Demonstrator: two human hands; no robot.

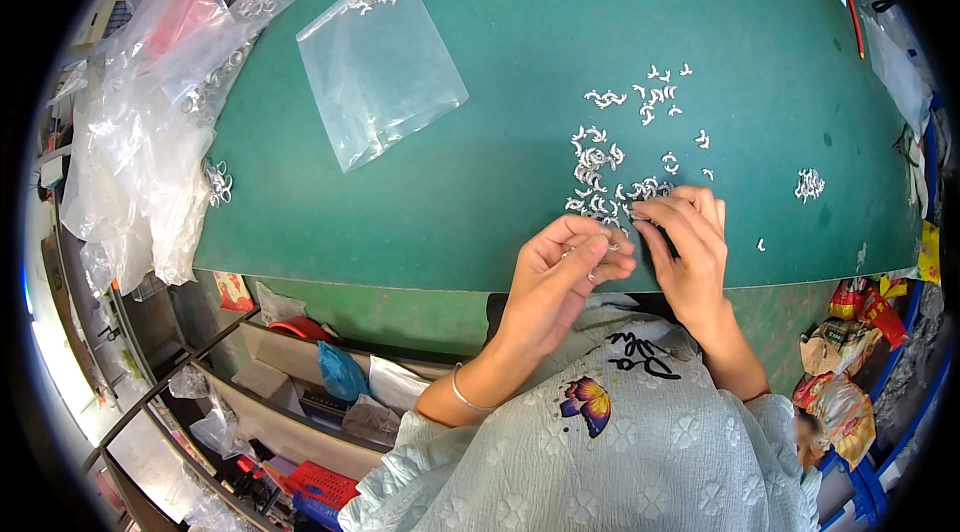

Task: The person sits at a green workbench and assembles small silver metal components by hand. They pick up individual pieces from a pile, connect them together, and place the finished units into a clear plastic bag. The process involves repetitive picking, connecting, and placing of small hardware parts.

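Left hand (562, 277) is closed on a small silver piece (613, 248). Right hand (690, 247) has fingertips at a loose pile (590, 170) of similar pieces on the green table (520, 62); its grip cannot be determined. A clear bag (375, 87) lies beyond.

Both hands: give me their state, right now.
Left hand: partly closed, holding small silvery pieces.
Right hand: fingers bent, tips at the silvery pile; whether it grips a piece cannot be told.
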